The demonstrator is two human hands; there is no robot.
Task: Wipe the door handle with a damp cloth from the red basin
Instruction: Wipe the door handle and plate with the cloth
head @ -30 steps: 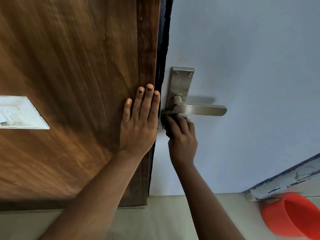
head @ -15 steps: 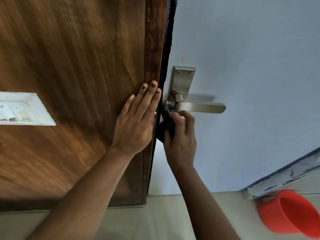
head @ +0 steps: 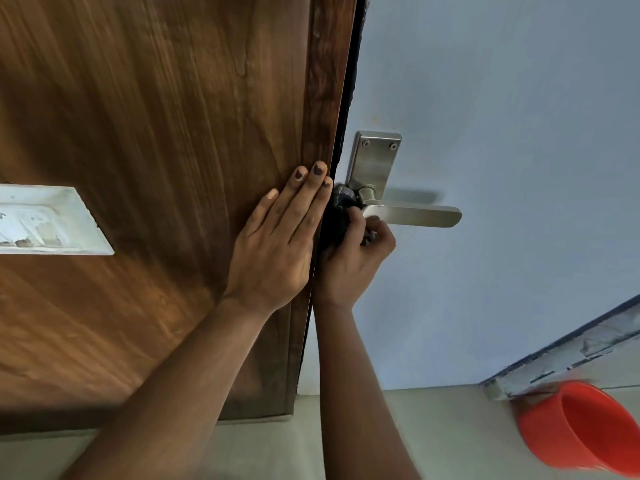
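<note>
Your right hand (head: 349,261) has slid the dark cloth (head: 341,211), fingers bunched around it, up from beneath the door handle (head: 410,214) onto its pivot end: wiping continues. Your left hand (head: 277,244) stays flat, fingers spread, on the wooden panel (head: 156,133); the red basin (head: 585,433) sits at the floor's right edge.

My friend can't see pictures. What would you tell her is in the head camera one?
A person's right hand presses a dark crumpled cloth against the base of a silver metal lever door handle on a pale blue door. The left hand rests flat on the brown wooden panel beside it. A red plastic basin sits on the floor at lower right.
</note>
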